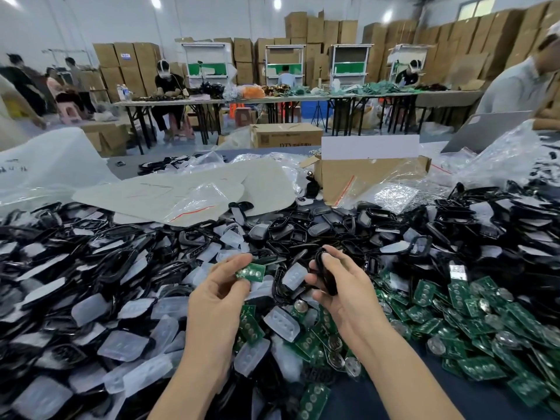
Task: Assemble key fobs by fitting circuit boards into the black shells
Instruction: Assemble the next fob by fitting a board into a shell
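The left hand pinches a small green circuit board between thumb and forefinger, its other fingers curled loosely beneath; the board is rectangular, held nearly flat and face up, with a row of three pale round contacts across it; just to its right, apart from it, the right hand grips a black shell, thumb on the near side and fingers wrapped over the far side; the shell is glossy, oval and held on edge, so its inside cannot be seen; both hands hover above the heap, board and shell near each other but not touching; directly below them lie translucent button pads, each a cloudy rounded rectangle with raised bumps, mixed with more green boards and a round silver disc; to the right spreads a pile of green boards with further silver discs among them, on a dark blue table; to the left and ahead runs a wide heap of black shells interleaved with cloudy pads; beyond it lie clear plastic bags with red seal strips, and an open cardboard box; further off, people sit at long tables before stacked cartons.
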The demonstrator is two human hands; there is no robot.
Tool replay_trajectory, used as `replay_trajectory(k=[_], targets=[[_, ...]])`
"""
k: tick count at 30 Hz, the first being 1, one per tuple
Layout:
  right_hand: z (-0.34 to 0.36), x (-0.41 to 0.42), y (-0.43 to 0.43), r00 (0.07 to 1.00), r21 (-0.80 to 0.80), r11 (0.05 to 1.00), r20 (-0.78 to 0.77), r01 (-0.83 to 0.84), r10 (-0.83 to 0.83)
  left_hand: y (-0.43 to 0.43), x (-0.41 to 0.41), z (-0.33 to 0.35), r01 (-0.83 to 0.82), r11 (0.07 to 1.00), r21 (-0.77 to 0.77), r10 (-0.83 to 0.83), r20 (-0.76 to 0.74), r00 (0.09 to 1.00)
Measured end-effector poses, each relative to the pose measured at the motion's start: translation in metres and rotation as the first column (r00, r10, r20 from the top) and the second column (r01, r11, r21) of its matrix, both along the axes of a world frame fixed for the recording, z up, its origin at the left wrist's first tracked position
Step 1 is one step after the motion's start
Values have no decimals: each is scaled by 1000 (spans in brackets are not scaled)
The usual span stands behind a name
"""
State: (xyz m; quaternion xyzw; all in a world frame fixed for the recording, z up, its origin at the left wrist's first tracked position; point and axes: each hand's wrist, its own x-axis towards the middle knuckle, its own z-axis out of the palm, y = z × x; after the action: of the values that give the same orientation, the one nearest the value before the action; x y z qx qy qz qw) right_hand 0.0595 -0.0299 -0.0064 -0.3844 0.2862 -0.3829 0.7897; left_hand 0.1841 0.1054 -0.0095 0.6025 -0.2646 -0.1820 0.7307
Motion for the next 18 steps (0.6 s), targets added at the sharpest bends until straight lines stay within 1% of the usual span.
replay_trajectory(k=[2,4,6,7,9,12,15,18], targets=[[1,1,0,1000,29,1000,-4,-13,13,0,0,-1,-16,1000,-16,16,-25,1000],[2,1,1,999,75,996,25,-44,42,0,0,-1,-33,999,-25,32,-36,999],[4,2,1,990,124,986,98,-110,99,0,0,-1,-42,999,5,42,15,999],[5,2,2,983,121,981,122,-151,137,0,-1,-1,-41,999,19,41,35,999],[5,2,6,970,52,974,117,-219,212,0,-2,0,-37,999,11,36,33,999],[2,3,14,958,-98,955,37,-278,283,0,-4,2,-58,998,-24,58,3,998],[1,3,19,949,-250,916,-98,-314,299,-1,-6,3,-67,997,-40,67,-16,998],[1,5,24,943,-321,888,-165,-328,289,-1,-8,4,-54,998,-36,54,12,998]])
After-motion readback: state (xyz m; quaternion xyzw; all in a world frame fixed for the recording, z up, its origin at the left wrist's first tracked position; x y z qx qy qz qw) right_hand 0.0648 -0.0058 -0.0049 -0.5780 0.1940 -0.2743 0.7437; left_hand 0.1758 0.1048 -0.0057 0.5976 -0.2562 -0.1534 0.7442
